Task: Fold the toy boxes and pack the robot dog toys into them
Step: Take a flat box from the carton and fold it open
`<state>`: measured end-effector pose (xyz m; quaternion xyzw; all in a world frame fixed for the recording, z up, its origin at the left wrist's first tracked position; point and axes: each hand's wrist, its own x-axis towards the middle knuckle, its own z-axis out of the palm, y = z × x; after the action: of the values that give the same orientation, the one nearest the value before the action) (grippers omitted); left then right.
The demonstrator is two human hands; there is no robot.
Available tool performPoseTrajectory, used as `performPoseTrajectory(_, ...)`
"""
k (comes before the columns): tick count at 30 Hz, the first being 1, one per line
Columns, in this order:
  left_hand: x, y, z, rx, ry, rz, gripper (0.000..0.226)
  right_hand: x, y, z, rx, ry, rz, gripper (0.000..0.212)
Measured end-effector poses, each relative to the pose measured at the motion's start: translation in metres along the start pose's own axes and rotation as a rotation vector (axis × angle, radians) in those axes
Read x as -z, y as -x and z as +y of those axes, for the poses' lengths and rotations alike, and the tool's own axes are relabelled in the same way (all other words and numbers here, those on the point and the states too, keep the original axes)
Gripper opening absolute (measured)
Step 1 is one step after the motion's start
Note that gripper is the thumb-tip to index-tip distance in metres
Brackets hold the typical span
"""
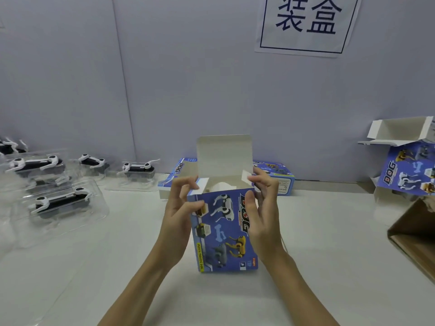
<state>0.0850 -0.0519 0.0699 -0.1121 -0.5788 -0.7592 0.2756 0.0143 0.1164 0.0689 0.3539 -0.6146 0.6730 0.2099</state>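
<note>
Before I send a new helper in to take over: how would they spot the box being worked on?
Start from the paper sign on the wall and drop straight down to the white table. There both hands, left hand and right hand, hold a blue toy box. Unlike the other boxes, it stands upright between them, its top flap raised.

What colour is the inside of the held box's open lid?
Plain greyish white, unprinted lid; the head view shows it.

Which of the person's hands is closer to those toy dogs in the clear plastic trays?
Left. The left hand grips the box on the side facing the toy dogs. The right hand holds the box's far side, farther from them.
</note>
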Motion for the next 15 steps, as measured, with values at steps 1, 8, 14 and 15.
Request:
performPoseTrajectory(1, -0.003, 0.001, 0.000, -0.020, -0.051, -0.006, 0.031, 0.001, -0.001, -0.001, -0.019, -0.006, 0.025, 0.017)
performPoseTrajectory(8, -0.008, -0.003, -0.001, -0.032, -0.140, -0.023, 0.029, 0.007, -0.009, -0.011, -0.076, -0.047, 0.170, 0.030)
performPoseTrajectory(14, -0.009, -0.006, -0.003, -0.050, -0.044, -0.022, 0.029, 0.003, -0.007, -0.014, -0.018, -0.113, 0.157, 0.054)
performPoseTrajectory(15, -0.008, -0.007, -0.003, -0.041, -0.037, -0.018, 0.031, 0.003, -0.007, -0.014, -0.008, -0.105, 0.157, 0.058)
